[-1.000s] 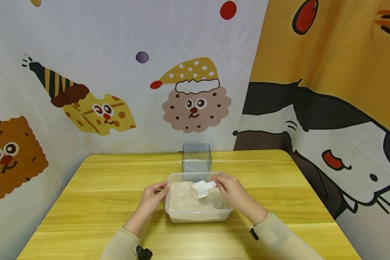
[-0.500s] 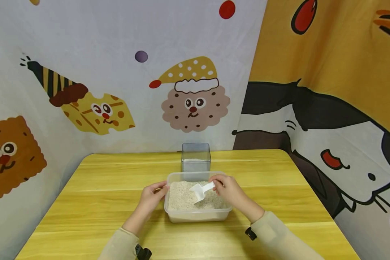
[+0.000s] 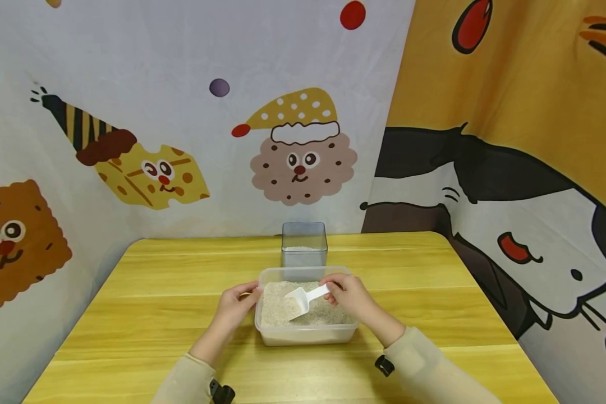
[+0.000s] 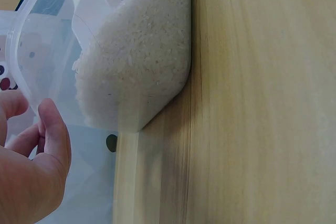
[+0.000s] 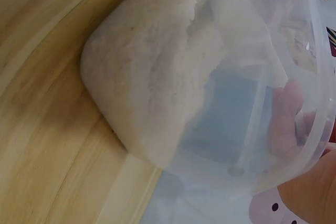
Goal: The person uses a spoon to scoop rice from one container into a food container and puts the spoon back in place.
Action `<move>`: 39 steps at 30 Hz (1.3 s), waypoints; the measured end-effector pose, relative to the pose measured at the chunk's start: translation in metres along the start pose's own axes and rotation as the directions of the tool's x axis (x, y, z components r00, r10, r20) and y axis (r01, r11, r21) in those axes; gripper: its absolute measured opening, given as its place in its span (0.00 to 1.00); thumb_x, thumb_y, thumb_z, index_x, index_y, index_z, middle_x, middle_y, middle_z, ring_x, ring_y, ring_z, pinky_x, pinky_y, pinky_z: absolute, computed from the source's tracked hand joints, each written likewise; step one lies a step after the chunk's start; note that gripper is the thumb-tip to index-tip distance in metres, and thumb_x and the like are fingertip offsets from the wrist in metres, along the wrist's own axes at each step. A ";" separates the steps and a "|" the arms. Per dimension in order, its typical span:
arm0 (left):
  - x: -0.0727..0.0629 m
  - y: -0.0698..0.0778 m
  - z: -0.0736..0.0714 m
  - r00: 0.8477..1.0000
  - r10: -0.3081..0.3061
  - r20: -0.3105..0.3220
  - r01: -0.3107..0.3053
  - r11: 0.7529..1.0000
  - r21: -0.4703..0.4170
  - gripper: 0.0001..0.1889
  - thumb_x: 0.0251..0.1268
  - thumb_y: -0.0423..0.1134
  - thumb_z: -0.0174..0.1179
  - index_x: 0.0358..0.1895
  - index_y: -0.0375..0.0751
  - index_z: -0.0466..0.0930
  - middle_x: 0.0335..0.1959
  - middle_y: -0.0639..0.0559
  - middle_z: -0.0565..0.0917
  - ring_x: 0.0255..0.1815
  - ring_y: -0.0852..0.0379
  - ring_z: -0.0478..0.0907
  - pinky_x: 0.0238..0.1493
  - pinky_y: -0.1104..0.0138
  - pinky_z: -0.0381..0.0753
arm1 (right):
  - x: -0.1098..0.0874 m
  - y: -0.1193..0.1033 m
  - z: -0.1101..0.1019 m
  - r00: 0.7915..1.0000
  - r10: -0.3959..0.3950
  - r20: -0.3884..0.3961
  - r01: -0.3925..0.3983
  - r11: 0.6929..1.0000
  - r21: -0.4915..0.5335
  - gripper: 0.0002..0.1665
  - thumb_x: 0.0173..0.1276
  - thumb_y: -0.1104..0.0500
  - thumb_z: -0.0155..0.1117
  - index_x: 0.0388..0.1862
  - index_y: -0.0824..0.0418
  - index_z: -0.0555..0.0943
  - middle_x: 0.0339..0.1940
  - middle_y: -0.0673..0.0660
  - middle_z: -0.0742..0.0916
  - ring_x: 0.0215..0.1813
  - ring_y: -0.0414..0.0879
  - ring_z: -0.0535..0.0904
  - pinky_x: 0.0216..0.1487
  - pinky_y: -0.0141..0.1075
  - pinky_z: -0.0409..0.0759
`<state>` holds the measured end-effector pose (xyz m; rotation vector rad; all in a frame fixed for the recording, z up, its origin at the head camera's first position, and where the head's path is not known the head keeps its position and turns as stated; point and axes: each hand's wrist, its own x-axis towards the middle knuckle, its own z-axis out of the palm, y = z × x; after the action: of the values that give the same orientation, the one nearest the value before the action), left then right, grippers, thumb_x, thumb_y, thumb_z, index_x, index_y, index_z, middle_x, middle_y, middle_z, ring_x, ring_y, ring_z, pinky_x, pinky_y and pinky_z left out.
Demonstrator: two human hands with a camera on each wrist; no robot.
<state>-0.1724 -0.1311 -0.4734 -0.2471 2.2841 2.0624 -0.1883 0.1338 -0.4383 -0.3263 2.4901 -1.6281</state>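
Observation:
A clear plastic container [image 3: 310,336] filled with rice [image 3: 276,307] stands on the table. My left hand [image 3: 234,307] pinches its left rim between thumb and fingers, which the left wrist view shows up close; the hand [image 4: 37,150] sits at the corner there. With my right hand [image 3: 352,295] I grip the handle of a white scoop [image 3: 303,300] over the container. The scoop tilts down to the left, its front edge at the rice. Seen through the clear wall in the right wrist view, the fingers [image 5: 286,114] of the right hand are partly blurred.
Right behind the container stands a smaller bluish see-through box [image 3: 304,258] with some white content low inside. The wooden table [image 3: 171,314] ends at a cartoon-printed cloth wall [image 3: 192,118] at the back and sides.
My right hand has moved a little left with the scoop, tipping its front edge down toward the rice. The left hand has stayed at the rim.

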 end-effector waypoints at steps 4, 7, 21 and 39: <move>0.000 0.000 0.000 1.000 0.003 0.003 -0.003 1.000 0.001 0.21 0.64 0.36 0.60 0.57 0.27 0.75 0.44 0.44 0.80 0.37 0.63 0.77 0.38 0.75 0.81 | 0.001 -0.002 0.003 1.000 0.013 0.010 -0.014 0.999 0.036 0.12 0.72 0.69 0.49 0.43 0.74 0.80 0.26 0.65 0.84 0.25 0.47 0.78 0.30 0.47 0.84; 0.000 0.000 0.000 1.000 0.002 0.004 -0.002 1.000 -0.001 0.21 0.64 0.36 0.60 0.57 0.27 0.75 0.44 0.43 0.80 0.37 0.63 0.77 0.38 0.75 0.81 | 0.002 -0.002 0.004 0.999 0.030 0.020 -0.031 0.998 0.061 0.12 0.72 0.69 0.49 0.44 0.75 0.79 0.26 0.67 0.84 0.24 0.44 0.77 0.28 0.44 0.84; 0.001 -0.002 0.000 1.000 0.011 -0.002 -0.011 1.000 -0.013 0.21 0.64 0.36 0.61 0.56 0.26 0.75 0.42 0.45 0.80 0.35 0.65 0.77 0.38 0.74 0.82 | 0.003 0.000 0.007 0.999 -0.016 0.049 0.006 0.982 0.191 0.12 0.72 0.69 0.49 0.40 0.76 0.79 0.21 0.60 0.83 0.22 0.40 0.78 0.25 0.37 0.83; 0.001 -0.003 0.001 1.000 0.001 -0.007 -0.001 1.000 -0.018 0.21 0.63 0.35 0.61 0.56 0.25 0.75 0.43 0.45 0.80 0.37 0.65 0.77 0.37 0.76 0.81 | 0.007 -0.007 0.017 0.985 0.156 -0.067 -0.139 0.969 0.206 0.13 0.72 0.71 0.45 0.41 0.77 0.77 0.19 0.58 0.80 0.20 0.42 0.73 0.23 0.36 0.79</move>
<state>-0.1729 -0.1309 -0.4769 -0.2544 2.2706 2.0869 -0.1900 0.1144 -0.4386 -0.0478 2.3150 -1.8440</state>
